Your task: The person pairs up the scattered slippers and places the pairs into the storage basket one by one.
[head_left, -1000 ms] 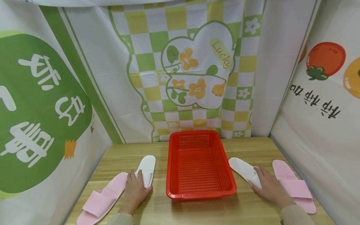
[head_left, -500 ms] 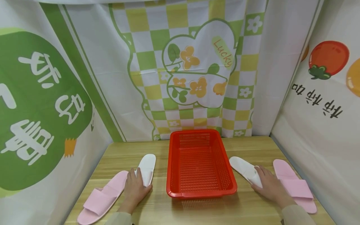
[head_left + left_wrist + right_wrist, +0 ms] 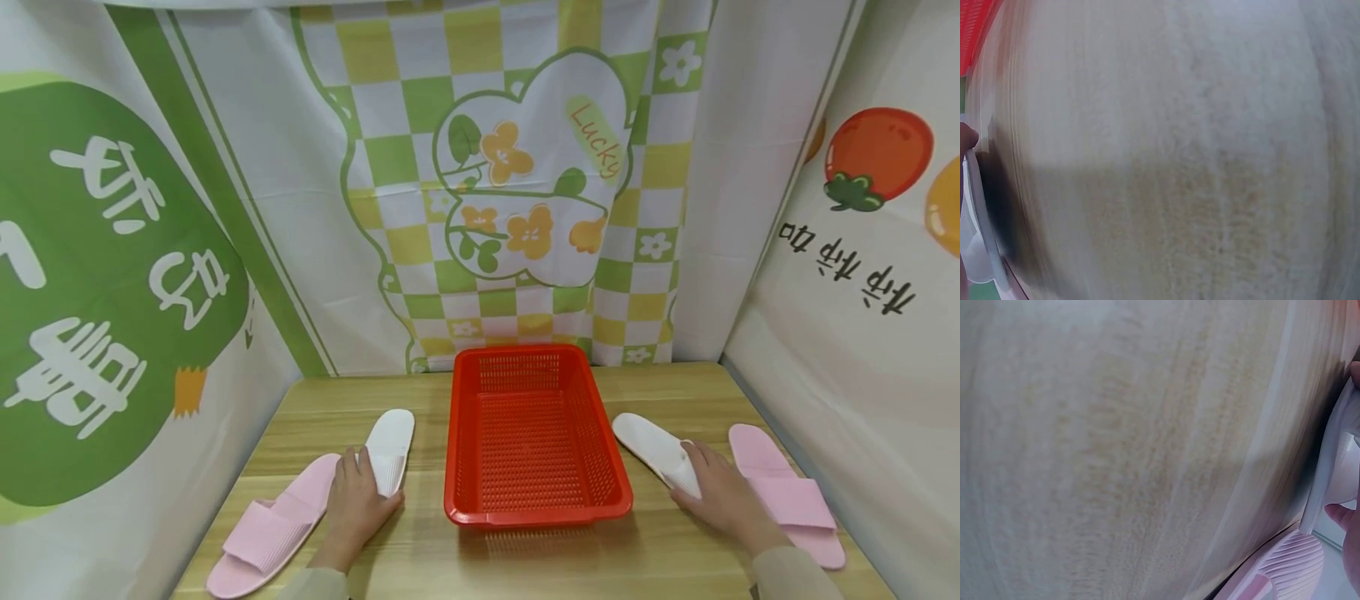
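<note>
Where each grip lies, a white slipper [image 3: 390,446] under flat, holding fingers.

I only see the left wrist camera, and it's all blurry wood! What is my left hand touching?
Observer: Your left hand lies on the left white slipper, next to the left pink slipper.
Operator: What's that red thing in the corner?
Observer: A red basket in the middle of the table, with nothing in it.
Operator: Where's my other hand?
Observer: Your right hand lies on the right white slipper, with the right pink slipper just outside it.
</note>
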The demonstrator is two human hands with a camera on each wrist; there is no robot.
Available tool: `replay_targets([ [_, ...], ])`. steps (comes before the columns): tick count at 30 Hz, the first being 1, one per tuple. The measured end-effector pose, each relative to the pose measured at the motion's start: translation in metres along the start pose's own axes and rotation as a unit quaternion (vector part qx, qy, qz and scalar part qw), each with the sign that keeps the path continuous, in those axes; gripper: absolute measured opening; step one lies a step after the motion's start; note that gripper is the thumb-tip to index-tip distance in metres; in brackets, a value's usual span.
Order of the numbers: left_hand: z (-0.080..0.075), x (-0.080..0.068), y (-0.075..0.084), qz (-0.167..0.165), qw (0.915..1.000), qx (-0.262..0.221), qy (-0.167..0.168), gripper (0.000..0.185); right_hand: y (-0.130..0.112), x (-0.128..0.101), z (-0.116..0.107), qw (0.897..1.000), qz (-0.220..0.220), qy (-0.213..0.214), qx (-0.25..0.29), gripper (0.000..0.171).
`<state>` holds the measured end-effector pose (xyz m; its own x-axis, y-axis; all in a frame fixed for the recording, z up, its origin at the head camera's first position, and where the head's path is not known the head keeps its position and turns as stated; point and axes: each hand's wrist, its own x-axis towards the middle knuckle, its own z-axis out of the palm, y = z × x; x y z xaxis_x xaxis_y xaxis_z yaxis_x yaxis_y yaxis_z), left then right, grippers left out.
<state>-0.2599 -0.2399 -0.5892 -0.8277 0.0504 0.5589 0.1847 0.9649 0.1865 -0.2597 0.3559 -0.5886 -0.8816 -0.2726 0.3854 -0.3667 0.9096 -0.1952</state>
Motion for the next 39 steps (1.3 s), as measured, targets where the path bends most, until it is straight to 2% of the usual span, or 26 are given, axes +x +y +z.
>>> replay_targets([
  [7,-0.003,0.002,-0.001,0.017,0.9997,0.014,0.006,0.103,-0.004,0.002,-0.006,1.0,0.001,-0.002,0.002,0.079],
  [14,-0.004,0.004,-0.002,0.024,0.9991,0.034,-0.004,0.102,-0.006,0.003,-0.009,1.0,0.009,-0.011,0.008,0.078],
  [25,-0.005,0.008,-0.006,0.047,0.9983,0.032,0.01,0.099,-0.004,0.009,-0.011,1.0,-0.002,-0.004,0.008,0.079],
  [33,-0.011,0.013,-0.009,0.077,0.9963,0.034,0.018,0.101,-0.006,0.016,-0.021,1.0,-0.001,0.0,0.007,0.079],
  [39,-0.014,0.016,-0.01,0.111,0.9927,0.032,0.036,0.095,-0.008,0.021,-0.026,1.0,-0.003,0.008,0.003,0.077],
])
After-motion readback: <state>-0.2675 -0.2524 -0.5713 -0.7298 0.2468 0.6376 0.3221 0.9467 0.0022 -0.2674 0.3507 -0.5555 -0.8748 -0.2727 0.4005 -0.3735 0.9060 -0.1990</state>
